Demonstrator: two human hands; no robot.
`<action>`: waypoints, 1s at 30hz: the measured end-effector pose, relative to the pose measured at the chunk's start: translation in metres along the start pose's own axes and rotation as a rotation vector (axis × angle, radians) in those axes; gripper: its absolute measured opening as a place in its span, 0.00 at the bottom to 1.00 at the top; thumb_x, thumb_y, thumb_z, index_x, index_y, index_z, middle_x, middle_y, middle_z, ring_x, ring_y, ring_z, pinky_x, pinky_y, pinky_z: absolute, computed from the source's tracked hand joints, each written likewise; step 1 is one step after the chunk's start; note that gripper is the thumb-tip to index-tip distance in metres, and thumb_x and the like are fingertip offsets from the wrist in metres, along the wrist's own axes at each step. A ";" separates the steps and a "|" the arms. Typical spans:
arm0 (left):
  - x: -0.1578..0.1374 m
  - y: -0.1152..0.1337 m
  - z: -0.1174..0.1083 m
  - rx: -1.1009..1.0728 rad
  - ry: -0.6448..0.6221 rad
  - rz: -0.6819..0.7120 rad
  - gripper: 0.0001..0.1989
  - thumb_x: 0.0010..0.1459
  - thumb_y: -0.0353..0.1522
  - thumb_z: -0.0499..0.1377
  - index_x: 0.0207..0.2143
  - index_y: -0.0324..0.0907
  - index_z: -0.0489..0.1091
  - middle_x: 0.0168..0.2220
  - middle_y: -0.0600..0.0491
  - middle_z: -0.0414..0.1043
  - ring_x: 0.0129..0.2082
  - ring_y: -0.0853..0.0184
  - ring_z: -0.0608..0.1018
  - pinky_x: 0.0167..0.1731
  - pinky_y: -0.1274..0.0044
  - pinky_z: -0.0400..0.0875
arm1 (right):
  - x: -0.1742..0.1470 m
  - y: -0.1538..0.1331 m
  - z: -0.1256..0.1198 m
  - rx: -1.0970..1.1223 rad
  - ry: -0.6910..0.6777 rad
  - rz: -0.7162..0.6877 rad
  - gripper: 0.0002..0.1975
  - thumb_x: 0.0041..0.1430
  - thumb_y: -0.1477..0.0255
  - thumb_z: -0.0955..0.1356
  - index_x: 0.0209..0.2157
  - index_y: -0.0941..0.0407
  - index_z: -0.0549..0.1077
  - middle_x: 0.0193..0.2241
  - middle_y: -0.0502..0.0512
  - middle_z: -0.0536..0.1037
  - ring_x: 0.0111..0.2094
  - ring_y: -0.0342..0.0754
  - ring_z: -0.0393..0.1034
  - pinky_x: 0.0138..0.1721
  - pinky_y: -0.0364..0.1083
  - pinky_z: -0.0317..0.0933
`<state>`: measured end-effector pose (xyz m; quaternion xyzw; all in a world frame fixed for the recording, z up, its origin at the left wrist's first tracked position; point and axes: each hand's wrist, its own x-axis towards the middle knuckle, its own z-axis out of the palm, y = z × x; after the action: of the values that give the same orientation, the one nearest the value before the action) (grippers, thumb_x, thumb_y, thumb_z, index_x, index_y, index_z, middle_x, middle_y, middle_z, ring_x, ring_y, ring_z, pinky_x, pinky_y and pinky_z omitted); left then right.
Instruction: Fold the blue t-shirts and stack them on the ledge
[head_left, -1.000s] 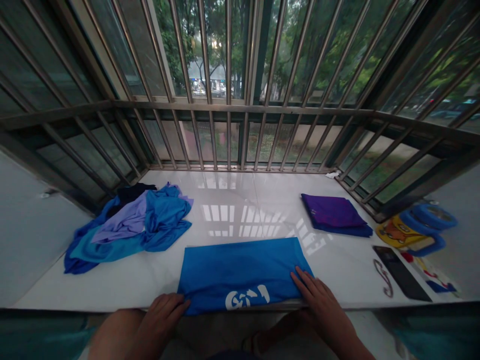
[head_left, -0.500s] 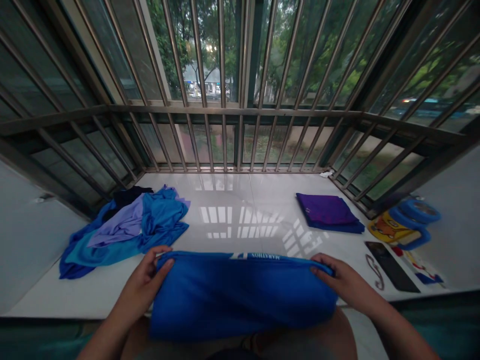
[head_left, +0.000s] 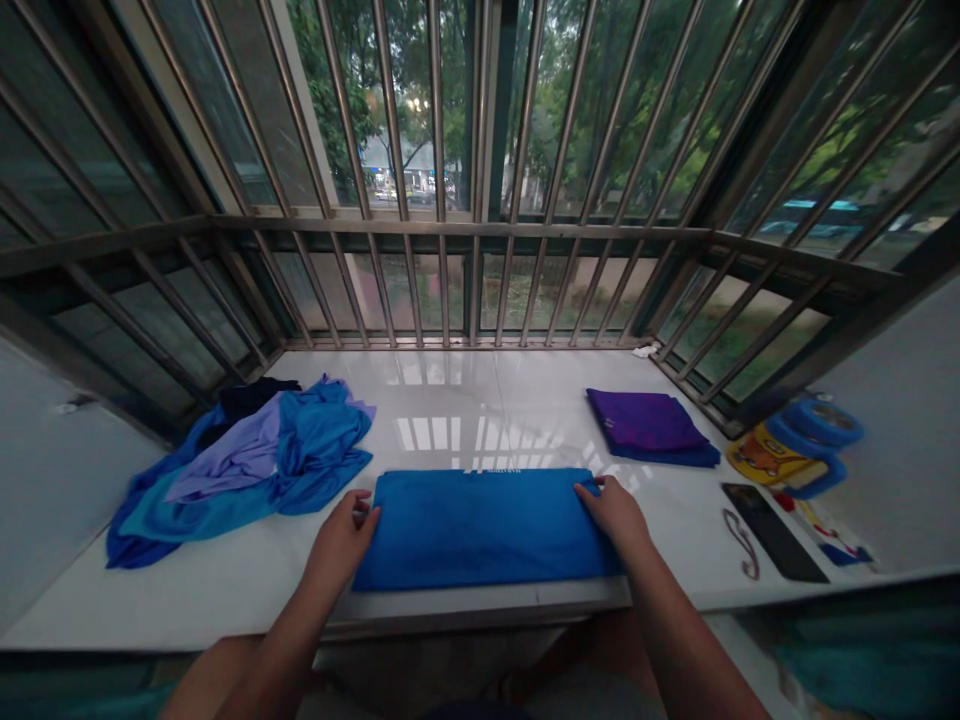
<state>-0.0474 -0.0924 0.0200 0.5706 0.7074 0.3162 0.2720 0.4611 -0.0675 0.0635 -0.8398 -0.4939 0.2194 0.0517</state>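
While flat, both hands (head_left: pixel 341 535) pin blue shirt (head_left: pixel 480 525).

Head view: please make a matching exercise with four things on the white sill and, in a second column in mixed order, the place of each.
Things:
1. blue folded shirt
2. purple folded cloth
3. pile of unfolded clothes
4. black flat case

Places:
A. far left of the sill
B. right front, beside the yellow item
C. between both hands
D. right rear, near the bars

Pairs: 1-C, 2-D, 3-A, 4-B
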 end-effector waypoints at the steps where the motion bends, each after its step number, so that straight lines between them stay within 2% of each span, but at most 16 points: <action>1: -0.007 -0.004 -0.002 0.024 0.012 -0.004 0.24 0.59 0.51 0.57 0.49 0.45 0.72 0.40 0.49 0.82 0.36 0.55 0.86 0.39 0.66 0.78 | -0.003 0.002 0.002 -0.024 -0.012 0.017 0.35 0.70 0.51 0.66 0.64 0.67 0.71 0.57 0.79 0.81 0.59 0.68 0.78 0.57 0.57 0.68; 5: -0.034 -0.013 -0.011 0.045 -0.002 -0.059 0.22 0.62 0.50 0.57 0.49 0.46 0.72 0.38 0.51 0.82 0.35 0.56 0.85 0.39 0.68 0.78 | -0.030 0.012 0.014 -0.134 -0.080 0.092 0.41 0.68 0.47 0.67 0.60 0.73 0.71 0.52 0.85 0.81 0.55 0.75 0.80 0.53 0.61 0.70; 8: -0.051 -0.013 -0.010 0.032 -0.050 -0.026 0.19 0.60 0.46 0.58 0.49 0.47 0.73 0.38 0.51 0.82 0.35 0.57 0.84 0.41 0.67 0.78 | -0.053 0.023 0.032 -0.251 -0.083 0.011 0.32 0.75 0.52 0.61 0.57 0.69 0.74 0.48 0.80 0.83 0.52 0.70 0.82 0.52 0.59 0.71; 11: -0.067 -0.009 -0.004 0.049 -0.065 0.031 0.17 0.57 0.42 0.59 0.47 0.48 0.75 0.39 0.50 0.81 0.38 0.55 0.84 0.45 0.65 0.78 | -0.057 0.035 0.040 -0.255 -0.074 -0.103 0.26 0.77 0.57 0.60 0.52 0.64 0.77 0.47 0.75 0.85 0.53 0.65 0.83 0.53 0.55 0.70; 13: -0.076 -0.004 0.002 0.031 -0.075 0.031 0.18 0.56 0.42 0.60 0.47 0.47 0.76 0.39 0.49 0.82 0.40 0.54 0.84 0.46 0.65 0.79 | -0.048 0.043 0.030 -0.184 -0.075 -0.098 0.26 0.75 0.56 0.61 0.51 0.63 0.79 0.48 0.74 0.86 0.53 0.64 0.83 0.53 0.53 0.70; 15: -0.085 0.002 0.007 -0.024 -0.120 0.017 0.19 0.56 0.43 0.61 0.48 0.47 0.77 0.41 0.49 0.82 0.41 0.54 0.84 0.46 0.65 0.79 | -0.034 0.050 0.011 -0.095 -0.054 -0.041 0.26 0.74 0.57 0.62 0.49 0.64 0.80 0.47 0.74 0.86 0.50 0.64 0.83 0.50 0.53 0.71; 18: -0.095 0.014 0.014 -0.114 -0.188 -0.010 0.20 0.59 0.46 0.61 0.48 0.46 0.78 0.44 0.47 0.83 0.42 0.56 0.84 0.46 0.66 0.79 | -0.023 0.046 -0.025 -0.017 0.075 0.058 0.27 0.72 0.58 0.63 0.52 0.67 0.79 0.43 0.74 0.86 0.45 0.64 0.84 0.45 0.52 0.71; 21: -0.096 0.028 0.018 -0.247 -0.243 -0.081 0.23 0.60 0.52 0.62 0.47 0.45 0.79 0.44 0.46 0.84 0.42 0.55 0.84 0.44 0.66 0.79 | -0.037 0.013 -0.048 -0.015 0.324 0.024 0.28 0.71 0.57 0.64 0.57 0.65 0.76 0.45 0.72 0.85 0.45 0.64 0.83 0.45 0.53 0.71; 24: -0.088 0.046 0.020 -0.510 -0.305 -0.210 0.32 0.56 0.60 0.65 0.46 0.43 0.80 0.48 0.42 0.85 0.47 0.52 0.85 0.44 0.65 0.80 | -0.078 -0.047 -0.041 0.000 0.487 -0.232 0.22 0.72 0.60 0.65 0.57 0.60 0.76 0.52 0.69 0.82 0.50 0.62 0.80 0.49 0.53 0.70; 25: -0.083 0.052 0.021 -0.612 -0.316 -0.255 0.35 0.53 0.62 0.66 0.47 0.42 0.80 0.50 0.40 0.85 0.49 0.51 0.85 0.46 0.65 0.80 | -0.094 -0.070 -0.031 0.001 0.497 -0.337 0.19 0.73 0.63 0.65 0.56 0.58 0.76 0.53 0.67 0.82 0.51 0.60 0.80 0.50 0.52 0.70; 27: -0.073 0.064 0.025 -0.800 -0.327 -0.327 0.39 0.50 0.64 0.69 0.49 0.41 0.79 0.53 0.38 0.84 0.52 0.50 0.85 0.51 0.63 0.80 | -0.129 -0.111 0.002 -0.045 0.414 -0.565 0.15 0.72 0.71 0.65 0.55 0.55 0.77 0.51 0.63 0.82 0.49 0.57 0.79 0.50 0.51 0.70; 30: -0.056 0.075 0.036 -0.930 -0.344 -0.386 0.43 0.47 0.62 0.73 0.54 0.41 0.78 0.54 0.37 0.84 0.54 0.51 0.84 0.55 0.63 0.78 | -0.174 -0.149 0.070 -0.226 0.237 -0.786 0.14 0.67 0.80 0.67 0.49 0.54 0.80 0.46 0.62 0.83 0.43 0.56 0.78 0.45 0.51 0.70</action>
<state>0.0386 -0.1314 0.0547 0.2930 0.5299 0.4426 0.6614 0.2393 -0.1494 0.1005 -0.6073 -0.7882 0.0293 0.0956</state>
